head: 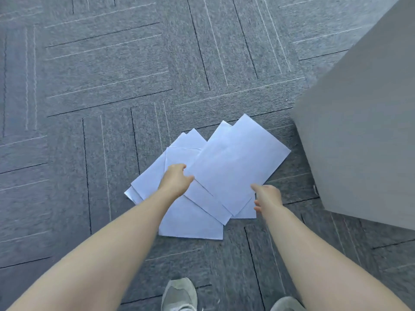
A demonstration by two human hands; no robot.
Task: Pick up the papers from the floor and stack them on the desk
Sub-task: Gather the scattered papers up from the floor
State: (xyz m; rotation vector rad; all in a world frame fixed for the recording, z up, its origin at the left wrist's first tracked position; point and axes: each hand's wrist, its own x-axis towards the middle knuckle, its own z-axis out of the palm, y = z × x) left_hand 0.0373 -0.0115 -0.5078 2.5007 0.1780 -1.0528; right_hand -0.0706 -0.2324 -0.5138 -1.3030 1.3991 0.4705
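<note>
Several white papers (233, 162) lie fanned and overlapping on the grey carpet in the middle of the head view. My left hand (176, 179) reaches down onto the left part of the pile, fingers curled at the edge of the top sheet. Whether it grips a sheet is not visible. My right hand (267, 196) hovers at the pile's lower right corner, fingers spread and holding nothing. The grey desk (363, 135) rises at the right, its corner close to the papers.
Grey carpet tiles (107, 86) with line patterns cover the floor all around. My two grey shoes (179, 295) stand at the bottom edge, just below the pile. The desk's side panel blocks the right side.
</note>
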